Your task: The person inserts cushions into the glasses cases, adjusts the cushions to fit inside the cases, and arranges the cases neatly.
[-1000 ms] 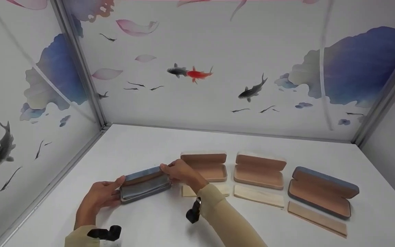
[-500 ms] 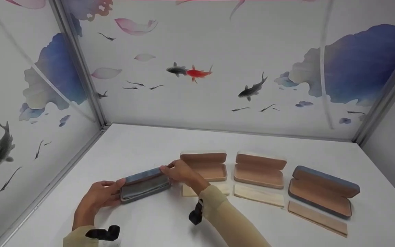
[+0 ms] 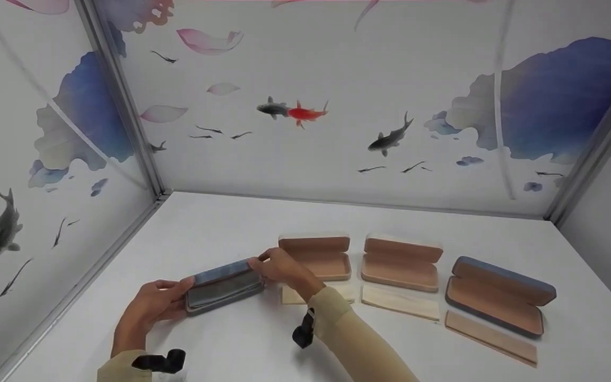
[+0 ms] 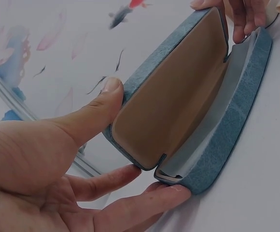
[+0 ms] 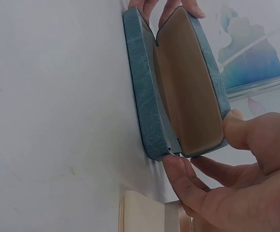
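A blue glasses case (image 3: 226, 303) with a tan lining is on the white table, its lid (image 4: 174, 87) partly raised. Inside its base lies a folded grey-blue cloth (image 3: 223, 289). My left hand (image 3: 151, 302) grips the left end, thumb on the lid's edge and fingers by the hinge and base. At the opposite end my right hand (image 3: 284, 269) holds the case the same way, its thumb (image 5: 234, 126) on the lid and fingertips at the base's corner.
To the right stand two pale glasses cases (image 3: 316, 266) (image 3: 400, 276) and a dark blue one (image 3: 496, 305), all with raised lids. Folded cream cloths (image 3: 401, 303) and a tan cloth (image 3: 491, 338) lie in front of them. Printed walls (image 3: 305, 175) edge the table.
The blue case's lid has come down a little, so less of its tan lining shows in the head view. Both hands keep their places at its ends.
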A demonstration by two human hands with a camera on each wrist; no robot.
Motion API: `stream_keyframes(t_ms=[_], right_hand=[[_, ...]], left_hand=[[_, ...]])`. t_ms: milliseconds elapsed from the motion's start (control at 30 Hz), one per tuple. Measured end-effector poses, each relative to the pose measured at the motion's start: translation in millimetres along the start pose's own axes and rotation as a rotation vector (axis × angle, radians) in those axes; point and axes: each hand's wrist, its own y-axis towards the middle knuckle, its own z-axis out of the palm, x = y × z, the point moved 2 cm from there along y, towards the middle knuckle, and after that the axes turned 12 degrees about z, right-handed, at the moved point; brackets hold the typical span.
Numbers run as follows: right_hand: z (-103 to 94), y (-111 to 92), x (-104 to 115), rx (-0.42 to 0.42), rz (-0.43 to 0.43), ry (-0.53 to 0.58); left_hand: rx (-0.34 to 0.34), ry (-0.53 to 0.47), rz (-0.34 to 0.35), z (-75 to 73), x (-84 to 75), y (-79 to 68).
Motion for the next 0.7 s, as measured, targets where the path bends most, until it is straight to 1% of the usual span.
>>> stream_keyframes(t_ms=[100, 233, 367, 700], right_hand=[[-0.1, 0.0, -0.1, 0.011, 0.008, 0.015], [1.8, 1.2, -0.4, 0.029, 0.014, 0.07], [2.9, 1.5, -1.3, 0.022, 0.023, 0.108], [3.1, 0.2, -2.8, 0.003, 0.031, 0.129]], left_hand=[[-0.004, 0.004, 0.014, 0.0, 0.4, 0.5], [-0.008, -0.015, 0.026, -0.6, 1.9, 0.9], [-0.008, -0.026, 0.022, -1.0, 3.1, 1.8], [-0.001, -0.029, 0.008, -0.7, 2.7, 3.3]])
